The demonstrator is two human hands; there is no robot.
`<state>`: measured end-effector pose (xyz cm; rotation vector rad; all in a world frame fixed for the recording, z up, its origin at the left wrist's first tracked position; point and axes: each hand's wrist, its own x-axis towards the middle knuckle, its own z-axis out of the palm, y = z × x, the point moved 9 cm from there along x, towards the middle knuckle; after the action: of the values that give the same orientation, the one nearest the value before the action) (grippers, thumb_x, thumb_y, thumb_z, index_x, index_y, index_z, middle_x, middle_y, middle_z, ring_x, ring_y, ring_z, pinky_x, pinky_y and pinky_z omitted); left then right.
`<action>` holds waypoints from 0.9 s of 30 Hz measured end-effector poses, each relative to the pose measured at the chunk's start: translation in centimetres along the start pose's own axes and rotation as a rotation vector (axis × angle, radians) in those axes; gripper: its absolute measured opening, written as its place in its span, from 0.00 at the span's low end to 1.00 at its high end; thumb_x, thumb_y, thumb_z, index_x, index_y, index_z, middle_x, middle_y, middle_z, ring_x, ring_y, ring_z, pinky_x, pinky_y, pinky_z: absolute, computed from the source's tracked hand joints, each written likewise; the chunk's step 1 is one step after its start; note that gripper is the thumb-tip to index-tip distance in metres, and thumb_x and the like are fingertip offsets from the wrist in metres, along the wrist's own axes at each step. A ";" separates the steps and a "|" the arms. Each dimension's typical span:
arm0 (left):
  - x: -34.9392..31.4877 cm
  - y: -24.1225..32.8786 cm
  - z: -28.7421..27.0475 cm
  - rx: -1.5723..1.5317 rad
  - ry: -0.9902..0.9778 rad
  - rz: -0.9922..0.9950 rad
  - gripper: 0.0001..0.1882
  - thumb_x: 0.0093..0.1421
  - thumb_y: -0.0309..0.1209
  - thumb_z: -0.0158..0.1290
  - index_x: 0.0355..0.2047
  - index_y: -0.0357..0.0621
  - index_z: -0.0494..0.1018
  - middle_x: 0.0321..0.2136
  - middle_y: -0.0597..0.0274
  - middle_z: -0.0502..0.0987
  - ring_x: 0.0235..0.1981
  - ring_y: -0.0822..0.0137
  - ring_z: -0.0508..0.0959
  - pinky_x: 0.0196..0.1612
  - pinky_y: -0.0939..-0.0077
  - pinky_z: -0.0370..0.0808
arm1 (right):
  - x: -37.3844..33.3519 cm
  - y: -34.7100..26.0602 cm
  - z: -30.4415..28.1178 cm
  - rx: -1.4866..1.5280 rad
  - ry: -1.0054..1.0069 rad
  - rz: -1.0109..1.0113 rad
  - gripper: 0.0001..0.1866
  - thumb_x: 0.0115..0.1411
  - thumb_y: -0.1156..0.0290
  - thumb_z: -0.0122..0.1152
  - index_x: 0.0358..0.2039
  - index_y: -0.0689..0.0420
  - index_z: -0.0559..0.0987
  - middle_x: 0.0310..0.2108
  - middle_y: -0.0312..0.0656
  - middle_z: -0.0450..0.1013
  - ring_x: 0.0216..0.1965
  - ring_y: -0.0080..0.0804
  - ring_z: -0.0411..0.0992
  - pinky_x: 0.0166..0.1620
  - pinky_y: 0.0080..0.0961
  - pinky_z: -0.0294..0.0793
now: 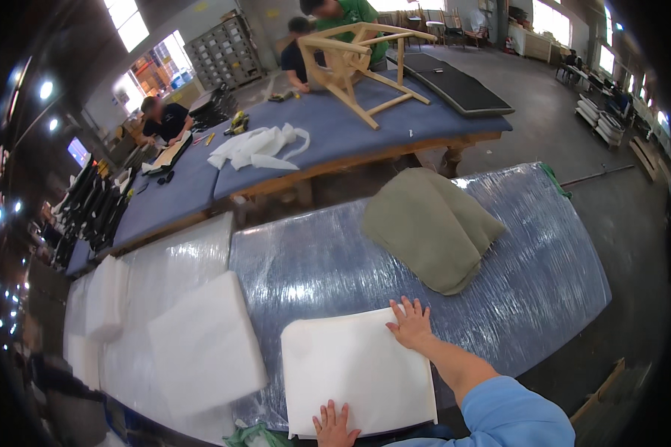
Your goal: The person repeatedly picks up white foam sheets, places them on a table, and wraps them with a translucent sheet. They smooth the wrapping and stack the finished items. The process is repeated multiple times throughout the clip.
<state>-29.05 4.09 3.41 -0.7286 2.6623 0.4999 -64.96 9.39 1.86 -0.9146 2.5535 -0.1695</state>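
Note:
In front of me a white cushion-like pad [354,365] with rounded far corners lies flat on a plastic-wrapped table [306,261]. My right hand [411,325] rests on its far right corner with the fingers spread. On the pad's near edge lies my left hand [335,428], fingers apart and nothing in them. Beyond the right hand is a folded olive-green fabric piece [432,231]. To the left of the pad a white foam sheet [207,343] lies at an angle.
More white foam pieces [106,298] are stacked at the far left. Across a gap stands a blue padded bench [179,190] bearing a wooden chair frame [358,67], crumpled white material [257,145], a yellow drill [238,123] and a black panel [455,86]. Several people work around it.

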 end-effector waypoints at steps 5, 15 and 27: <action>0.1 -0.4 0.8 0.028 -0.091 -0.016 0.53 0.59 0.52 0.60 0.76 0.53 0.44 0.74 0.35 0.41 0.74 0.33 0.45 0.69 0.28 0.48 | -0.7 -0.9 -0.5 -0.076 0.010 -0.006 0.42 0.70 0.33 0.35 0.78 0.37 0.43 0.79 0.47 0.35 0.77 0.62 0.32 0.72 0.69 0.35; 0.7 -1.8 1.0 0.013 -0.250 0.018 0.56 0.58 0.67 0.54 0.77 0.64 0.39 0.76 0.40 0.30 0.75 0.32 0.36 0.70 0.26 0.42 | -2.7 -2.7 -2.8 -0.089 0.022 0.033 0.46 0.67 0.33 0.45 0.78 0.39 0.45 0.79 0.50 0.33 0.77 0.61 0.29 0.72 0.70 0.33; 0.3 -3.1 -0.8 -0.029 -0.317 0.199 0.49 0.62 0.62 0.53 0.76 0.61 0.46 0.75 0.40 0.40 0.74 0.35 0.47 0.70 0.37 0.54 | -19.6 -10.4 9.5 -0.144 -0.133 -0.195 0.49 0.60 0.35 0.58 0.76 0.38 0.53 0.79 0.51 0.35 0.78 0.60 0.31 0.71 0.71 0.35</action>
<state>-27.80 1.18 3.26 -0.3570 2.4415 0.6475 -41.25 13.89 2.62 -1.1894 2.3761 0.0192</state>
